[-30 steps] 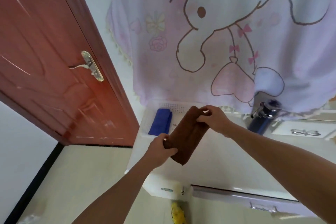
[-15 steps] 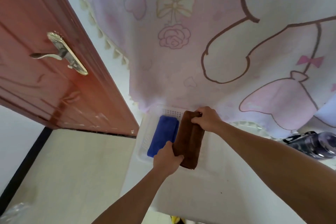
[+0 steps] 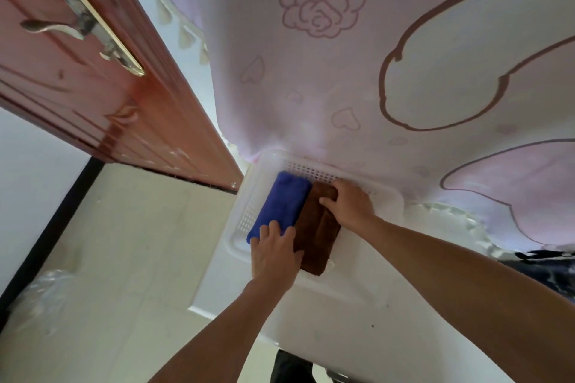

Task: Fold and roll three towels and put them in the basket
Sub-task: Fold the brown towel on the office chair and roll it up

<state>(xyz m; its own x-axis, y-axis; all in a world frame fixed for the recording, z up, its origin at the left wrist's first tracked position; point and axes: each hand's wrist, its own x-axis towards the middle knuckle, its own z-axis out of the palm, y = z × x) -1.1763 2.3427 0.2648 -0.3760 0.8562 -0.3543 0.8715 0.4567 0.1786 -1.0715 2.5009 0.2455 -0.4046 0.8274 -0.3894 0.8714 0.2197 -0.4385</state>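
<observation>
- A white surface (image 3: 357, 314) sits under a hanging pink printed cloth (image 3: 326, 71), beside a red-brown door (image 3: 93, 87).
- The left hand (image 3: 273, 253) lies flat, fingers spread, across the near ends of both towels.
- The right hand (image 3: 350, 205) presses its fingers onto the far half of the brown towel (image 3: 317, 236).
- The brown towel lies touching the rolled blue towel (image 3: 281, 204), its near end overhanging the rim of the white basket (image 3: 241, 221).
- Open basket room remains to the right of the brown towel; the cloth drapes over the far rim.
</observation>
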